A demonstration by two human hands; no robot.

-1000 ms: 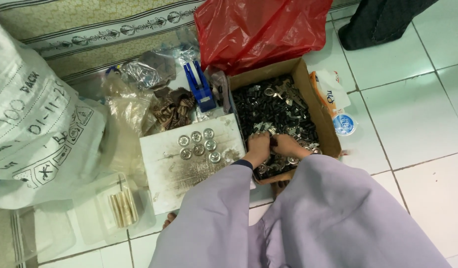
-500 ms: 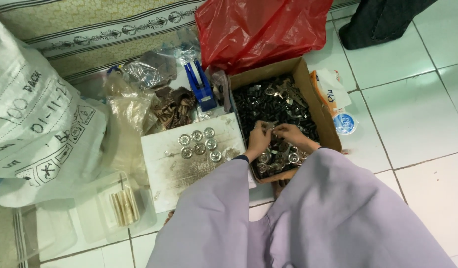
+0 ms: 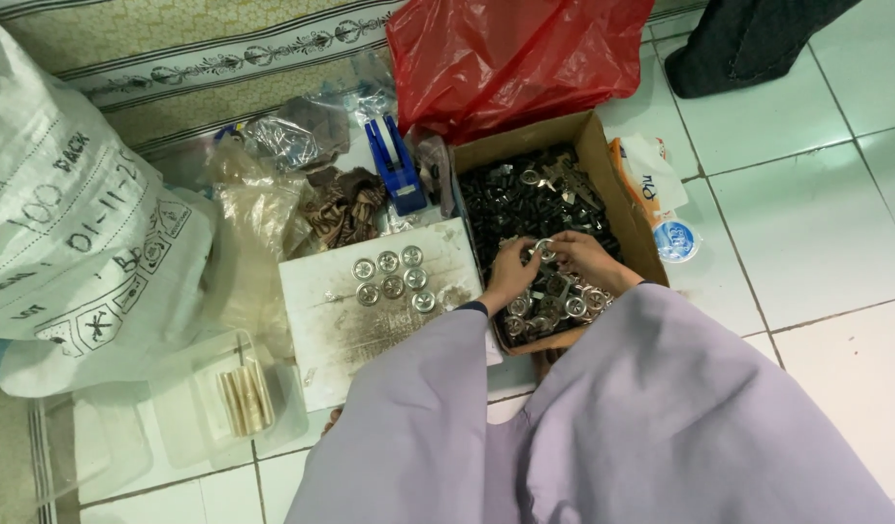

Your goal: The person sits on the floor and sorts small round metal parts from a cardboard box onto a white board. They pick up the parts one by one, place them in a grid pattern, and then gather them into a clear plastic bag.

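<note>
I look down on a white tiled floor (image 3: pixel 816 223) with a patterned mat (image 3: pixel 176 68) along its top edge. Compared with a second ago, my hands have risen out of the heap and met in the middle of the cardboard box (image 3: pixel 617 209). My left hand (image 3: pixel 510 275) and right hand (image 3: pixel 585 260) together pinch one round silver metal ring (image 3: pixel 544 249) between their fingers, just above the dark metal parts (image 3: pixel 525 199). Left of the box lies a white board (image 3: pixel 341 311) carrying seven rings. A red plastic bag (image 3: pixel 515 58) sits behind the box, a big white printed sack (image 3: pixel 69 223) far left, a blue tape dispenser (image 3: pixel 394 165) between them.
</note>
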